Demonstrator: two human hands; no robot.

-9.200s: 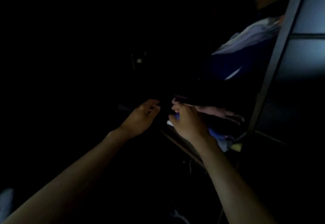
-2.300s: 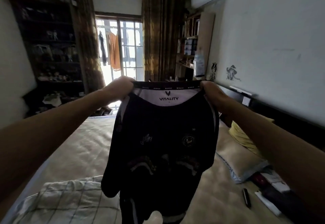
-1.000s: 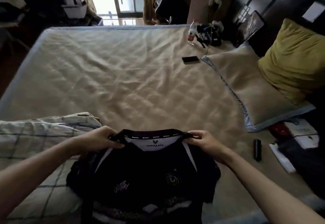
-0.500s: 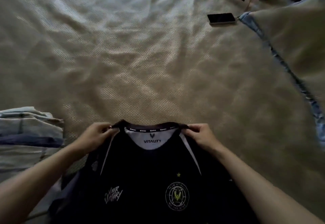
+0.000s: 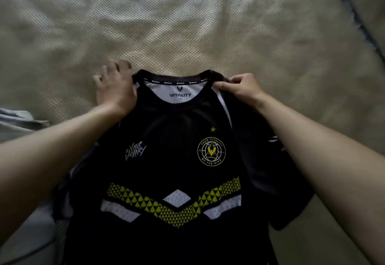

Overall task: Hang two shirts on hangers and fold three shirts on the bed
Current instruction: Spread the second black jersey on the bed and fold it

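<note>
Here, black jersey (image 5: 177,171) flat on bed (image 5: 187,35), right hand (image 5: 242,89) pinching collar

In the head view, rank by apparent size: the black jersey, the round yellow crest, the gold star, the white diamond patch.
1. black jersey
2. round yellow crest
3. white diamond patch, close to the crest, slightly smaller
4. gold star

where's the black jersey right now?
Head view: the jersey lies front-up on the bed, low and centre. The right hand pinches its shoulder; the left hand rests open at the other shoulder.
</note>
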